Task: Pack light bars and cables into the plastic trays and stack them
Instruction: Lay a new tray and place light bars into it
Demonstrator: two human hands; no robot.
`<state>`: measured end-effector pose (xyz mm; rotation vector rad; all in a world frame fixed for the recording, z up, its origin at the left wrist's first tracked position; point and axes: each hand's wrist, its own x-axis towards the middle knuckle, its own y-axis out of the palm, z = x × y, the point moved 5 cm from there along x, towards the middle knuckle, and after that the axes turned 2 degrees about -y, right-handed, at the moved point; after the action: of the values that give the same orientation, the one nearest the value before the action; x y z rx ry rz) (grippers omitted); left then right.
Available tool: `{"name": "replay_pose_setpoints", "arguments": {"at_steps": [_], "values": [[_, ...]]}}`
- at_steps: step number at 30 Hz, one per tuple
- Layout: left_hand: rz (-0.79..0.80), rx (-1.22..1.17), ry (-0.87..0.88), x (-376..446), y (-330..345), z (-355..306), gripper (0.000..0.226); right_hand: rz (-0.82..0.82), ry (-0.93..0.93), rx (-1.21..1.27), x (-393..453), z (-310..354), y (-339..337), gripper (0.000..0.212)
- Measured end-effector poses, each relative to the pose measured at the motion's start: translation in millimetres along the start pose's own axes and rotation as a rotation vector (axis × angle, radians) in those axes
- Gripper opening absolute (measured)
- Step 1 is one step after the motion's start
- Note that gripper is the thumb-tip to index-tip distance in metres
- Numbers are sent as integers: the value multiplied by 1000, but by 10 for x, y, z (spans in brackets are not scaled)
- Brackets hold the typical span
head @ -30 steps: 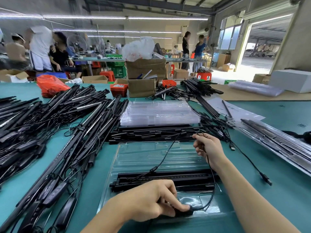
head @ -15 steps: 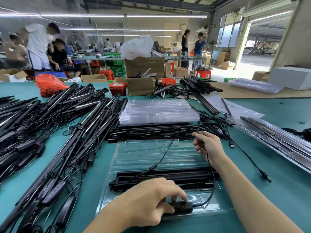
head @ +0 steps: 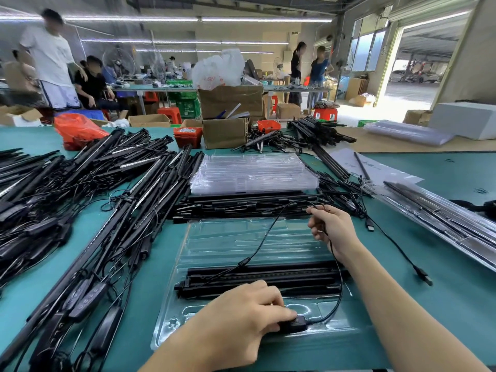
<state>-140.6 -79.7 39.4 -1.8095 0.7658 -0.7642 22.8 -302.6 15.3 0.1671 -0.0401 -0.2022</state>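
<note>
Cable [head: 271, 238] packing is the step now. My left hand [head: 241, 320] presses the controller [head: 294, 324] into the near pocket of the tray [head: 171, 304] at the table's near edge; my right hand [head: 331, 228] pinches the cable — next I must coil it beside the light bars [head: 257, 277].

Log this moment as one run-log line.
stage: cable packing | left hand: presses controller into tray | right hand: grips cable | light bars: seated in tray
</note>
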Motion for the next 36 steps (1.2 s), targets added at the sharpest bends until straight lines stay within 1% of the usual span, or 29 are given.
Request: {"name": "replay_pose_setpoints", "arguments": {"at_steps": [3, 6, 10, 13, 15, 17, 19, 20, 21, 23, 24, 25, 26, 29, 34, 36], "values": [[1, 28, 11, -10, 15, 13, 38, 5, -2, -15, 13, -12, 1, 6], [40, 29, 2, -27, 23, 21, 40, 2, -2, -18, 10, -9, -4, 6], [74, 78, -5, -42, -39, 46, 37, -1, -3, -17, -6, -3, -2, 6], [101, 18, -33, -34, -66, 87, 37, -1, -4, -17, -22, 19, 4, 9], [88, -69, -91, 36, -88, 128, 40, 5, -15, 7, -36, 48, 12, 18], [17, -130, -178, 139, -101, 173, 46, 0, -8, 43, -56, 67, 16, 38], [-86, -79, -280, 237, -84, 213, 56, -14, 12, 84, -70, 75, -3, 52], [-105, -45, -345, 271, -51, 237, 65, -19, 19, 101, -76, 80, -10, 54], [-93, -25, -413, 295, -2, 259, 78, -25, 21, 116, -82, 90, -15, 51], [-30, 31, -508, 319, 116, 290, 101, -57, 8, 152, -92, 121, -21, 36], [-10, 82, -526, 319, 163, 300, 108, -79, -5, 173, -103, 144, -22, 26], [-3, 128, -532, 316, 197, 306, 110, -95, -19, 197, -115, 165, -23, 20], [-5, 156, -536, 310, 217, 309, 108, -101, -30, 229, -128, 181, -19, 19], [-24, 188, -543, 311, 232, 324, 109, -95, -43, 319, -150, 219, -48, 26], [8, 236, -571, 338, 240, 396, 131, 26, -94, 451, -219, 341, -13, 17], [24, 235, -585, 340, 245, 405, 136, 92, -95, 514, -249, 372, -1, 25]]}}
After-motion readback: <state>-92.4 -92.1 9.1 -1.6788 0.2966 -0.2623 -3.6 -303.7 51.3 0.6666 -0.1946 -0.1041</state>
